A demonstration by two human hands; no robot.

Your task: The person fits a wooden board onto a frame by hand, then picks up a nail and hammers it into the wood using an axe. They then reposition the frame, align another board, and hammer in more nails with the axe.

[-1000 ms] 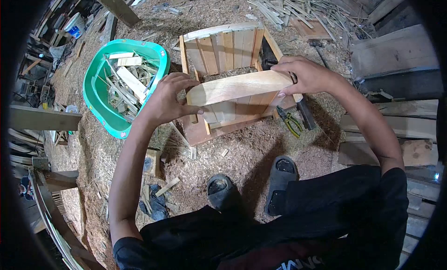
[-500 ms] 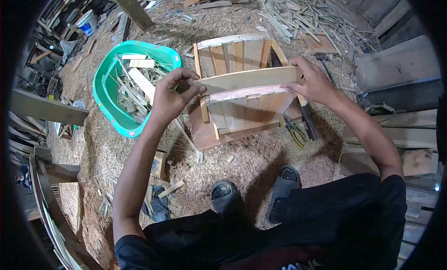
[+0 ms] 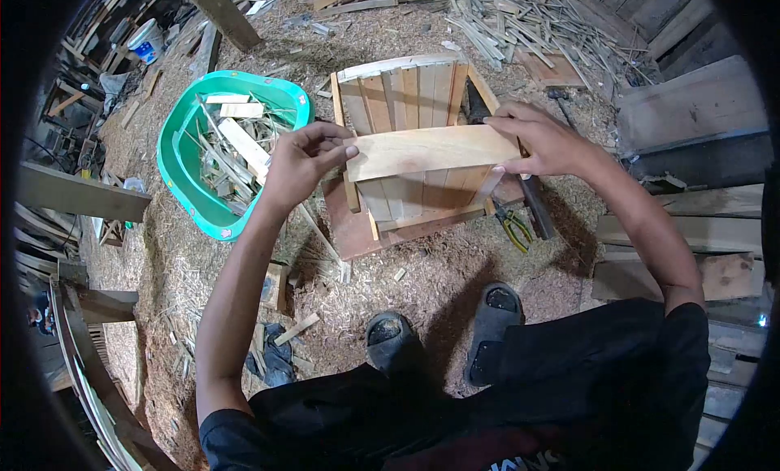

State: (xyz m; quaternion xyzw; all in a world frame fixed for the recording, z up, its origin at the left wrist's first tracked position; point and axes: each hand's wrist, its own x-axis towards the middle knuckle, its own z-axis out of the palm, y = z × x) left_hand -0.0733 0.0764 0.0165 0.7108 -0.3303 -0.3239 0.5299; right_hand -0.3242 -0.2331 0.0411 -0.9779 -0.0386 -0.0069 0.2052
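Observation:
A pale, slightly curved wooden board [image 3: 435, 151] is held level between my two hands. My left hand [image 3: 307, 158] pinches its left end with thumb and fingers. At the right end, my right hand [image 3: 540, 142] grips it, fingers over the top edge and thumb below. Under and behind the board stands a slatted wooden piece [image 3: 410, 93] with a curved top rail, its middle covered by the board. It rests on a reddish-brown panel [image 3: 341, 227]. Pliers with yellow-green handles [image 3: 515, 231] lie to its right, beside a dark bar [image 3: 538, 211].
On the left, a green tub [image 3: 169, 158] holds wood offcuts. A wooden post [image 3: 219, 16] rises behind it. Thin strips [image 3: 520, 36] are heaped at the back right, and a hammer [image 3: 561, 101] lies nearby. Boards [image 3: 682, 235] are stacked at the right.
The board has tilted so its broad face now shows, and it covers the pinkish edge of the slatted piece that was visible before. Both hands still hold its ends.

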